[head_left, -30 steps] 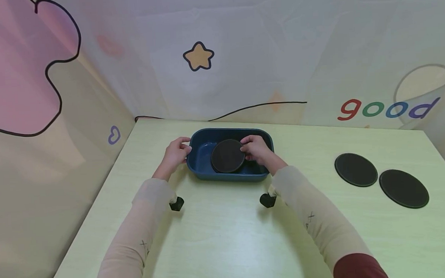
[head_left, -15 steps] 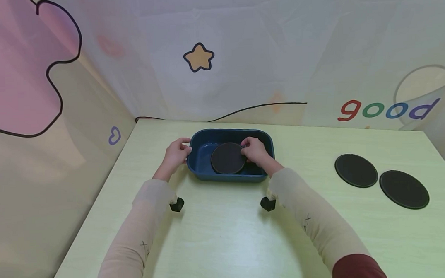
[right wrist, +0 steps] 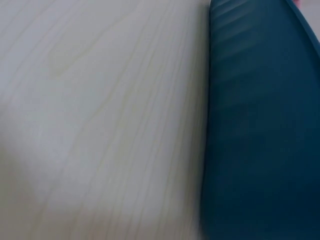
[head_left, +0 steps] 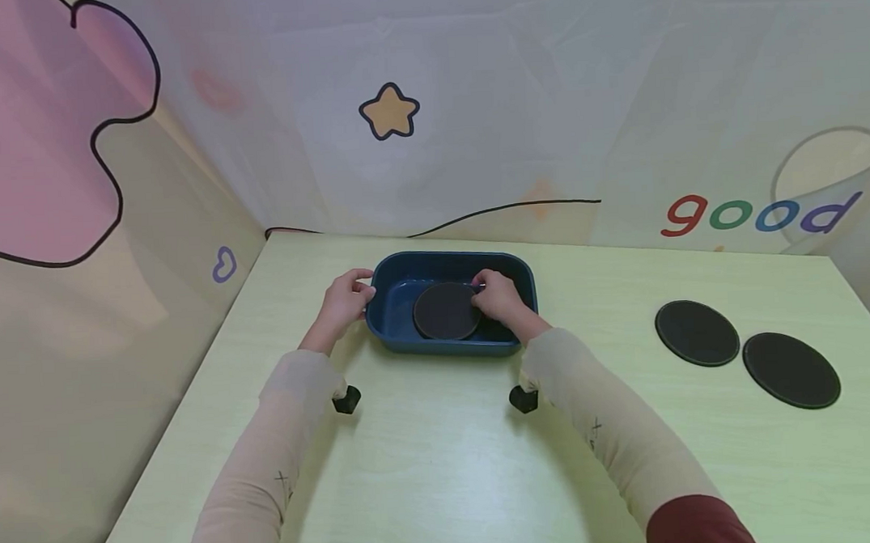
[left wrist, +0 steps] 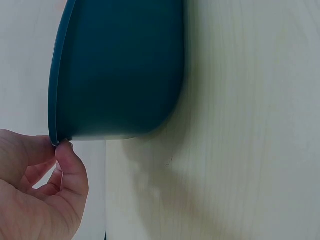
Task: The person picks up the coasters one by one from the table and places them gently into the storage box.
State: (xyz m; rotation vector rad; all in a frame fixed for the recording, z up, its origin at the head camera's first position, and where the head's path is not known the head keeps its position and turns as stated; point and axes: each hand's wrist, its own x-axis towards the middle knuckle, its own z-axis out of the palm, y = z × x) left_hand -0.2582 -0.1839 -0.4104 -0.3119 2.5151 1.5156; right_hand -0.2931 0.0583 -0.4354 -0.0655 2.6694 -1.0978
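The dark blue tub (head_left: 451, 303) is sitting just above frame centre on the pale table (head_left: 443, 465), looking like light, rigid plastic. The black disc (head_left: 446, 311) lying inside looks thin and stiff, best taken by its edge. The right hand (head_left: 500, 297) is pinching that edge; the left hand (head_left: 343, 301) is gripping the tub's left rim.

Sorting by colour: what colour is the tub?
Dark blue tub; the left wrist view shows it best.

The tub (head_left: 409, 341) looks like smooth blue plastic with a faint sheen; the discs (head_left: 446, 311) are matt black; the table (head_left: 443, 465) shows pale, smooth wood grain
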